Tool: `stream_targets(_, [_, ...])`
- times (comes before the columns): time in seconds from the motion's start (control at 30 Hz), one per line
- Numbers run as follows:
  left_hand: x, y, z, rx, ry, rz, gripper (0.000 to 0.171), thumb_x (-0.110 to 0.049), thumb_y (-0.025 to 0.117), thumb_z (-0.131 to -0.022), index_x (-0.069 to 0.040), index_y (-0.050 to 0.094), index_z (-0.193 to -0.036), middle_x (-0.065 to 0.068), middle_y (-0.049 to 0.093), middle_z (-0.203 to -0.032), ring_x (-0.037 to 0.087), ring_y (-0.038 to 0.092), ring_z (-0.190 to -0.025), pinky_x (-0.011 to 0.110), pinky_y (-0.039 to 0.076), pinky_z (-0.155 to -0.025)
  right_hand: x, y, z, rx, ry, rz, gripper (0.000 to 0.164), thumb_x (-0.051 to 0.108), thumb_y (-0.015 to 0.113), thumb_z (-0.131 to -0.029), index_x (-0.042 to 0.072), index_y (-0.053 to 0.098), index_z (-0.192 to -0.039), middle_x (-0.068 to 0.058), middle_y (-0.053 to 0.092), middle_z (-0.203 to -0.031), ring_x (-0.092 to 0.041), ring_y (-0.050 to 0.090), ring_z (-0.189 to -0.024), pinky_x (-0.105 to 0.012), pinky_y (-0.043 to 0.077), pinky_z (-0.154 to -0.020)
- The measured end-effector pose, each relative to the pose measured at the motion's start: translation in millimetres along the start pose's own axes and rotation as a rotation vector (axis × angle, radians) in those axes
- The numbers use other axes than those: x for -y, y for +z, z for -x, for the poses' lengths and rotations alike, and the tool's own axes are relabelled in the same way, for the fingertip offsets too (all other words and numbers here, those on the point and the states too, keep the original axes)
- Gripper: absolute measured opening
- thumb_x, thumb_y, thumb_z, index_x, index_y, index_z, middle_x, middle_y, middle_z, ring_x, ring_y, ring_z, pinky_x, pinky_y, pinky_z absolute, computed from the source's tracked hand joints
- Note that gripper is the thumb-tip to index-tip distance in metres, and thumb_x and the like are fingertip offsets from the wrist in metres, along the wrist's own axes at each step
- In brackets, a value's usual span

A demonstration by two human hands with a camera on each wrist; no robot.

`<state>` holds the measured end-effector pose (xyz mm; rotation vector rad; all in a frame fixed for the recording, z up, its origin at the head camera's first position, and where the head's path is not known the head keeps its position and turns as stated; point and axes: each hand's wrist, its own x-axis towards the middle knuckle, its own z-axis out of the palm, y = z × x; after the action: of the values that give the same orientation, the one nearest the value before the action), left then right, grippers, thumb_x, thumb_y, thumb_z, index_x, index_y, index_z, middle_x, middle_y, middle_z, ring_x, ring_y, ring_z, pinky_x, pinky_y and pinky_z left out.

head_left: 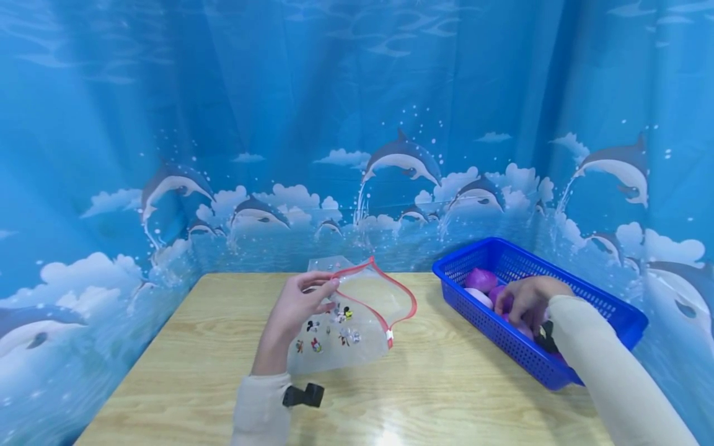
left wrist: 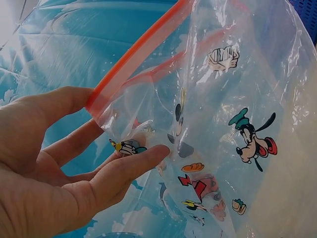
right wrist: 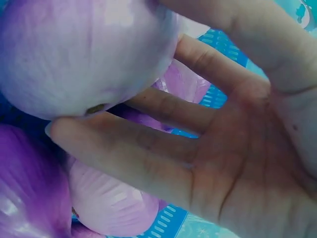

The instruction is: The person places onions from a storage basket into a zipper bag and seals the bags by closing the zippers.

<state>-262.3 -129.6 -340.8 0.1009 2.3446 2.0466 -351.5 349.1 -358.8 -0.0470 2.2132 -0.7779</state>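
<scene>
A clear zip bag (head_left: 357,350) with a red zip rim and cartoon prints stands open-mouthed on the table. At its left edge my left hand (head_left: 301,303) holds it; in the left wrist view the plastic (left wrist: 257,99) runs between the thumb and the fingers behind. My right hand (head_left: 530,300) reaches down into a blue basket (head_left: 480,316). In the right wrist view its fingers and thumb grip a pale purple onion (right wrist: 84,54). More purple onions (right wrist: 114,198) lie below and beside that one.
The wooden table (head_left: 223,347) carries the bag at its middle and the basket at its right. A white slider (head_left: 390,335) sits at the zip's near end. Behind the table hangs a blue dolphin-print curtain (head_left: 312,124).
</scene>
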Motion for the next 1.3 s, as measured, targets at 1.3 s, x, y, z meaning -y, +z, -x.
stream_targets(1.3, [-0.4,3.6,2.1,-0.005,0.005,-0.027,0.037,-0.023,0.070,-0.099,-0.006,0.066,-0.132,0.019,0.061,-0.136,0.036,0.064,-0.126,0.042,0.064,-0.097,-2,-26,31,-0.046,-0.288,-0.029,0.062,0.005,0.078,-0.085,-0.004,0.054,-0.142,-0.027,0.052,-0.144,-0.028,0.070,-0.101,-0.053,0.066,-0.087])
